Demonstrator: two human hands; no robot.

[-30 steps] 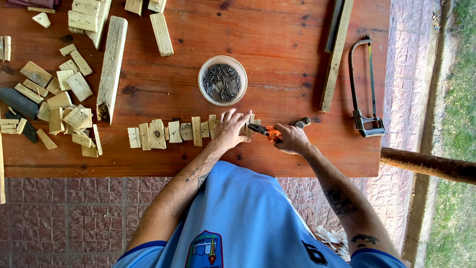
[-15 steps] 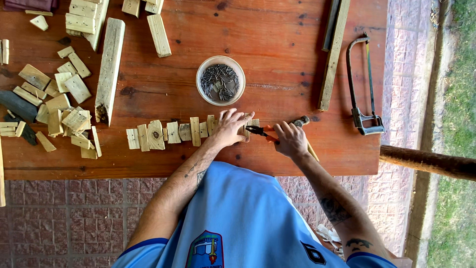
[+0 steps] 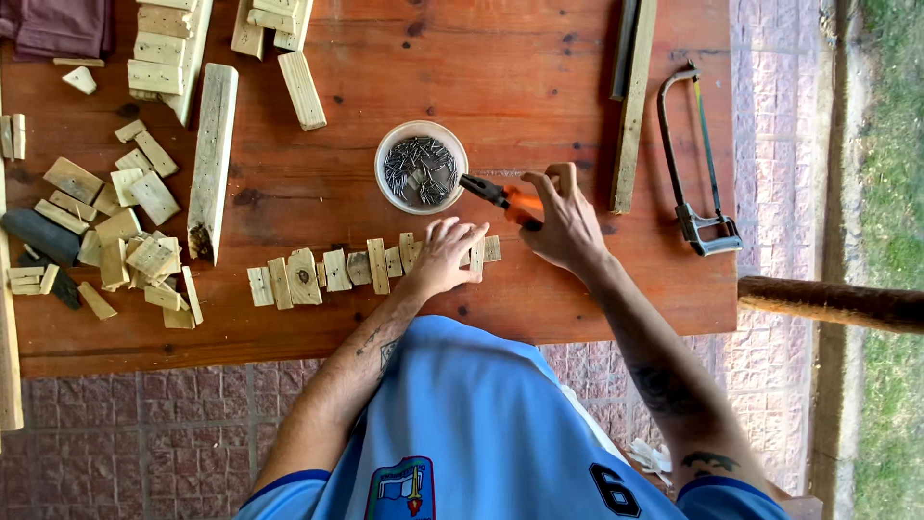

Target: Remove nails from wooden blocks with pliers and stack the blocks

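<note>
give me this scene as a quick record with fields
left hand: pressing on the row of small wood pieces
right hand: holds orange-handled pliers, tip at the bowl's rim
bowl of nails: above the row
table: reddish wood
hacksaw: far right
loose wood blocks: piled at left
</note>
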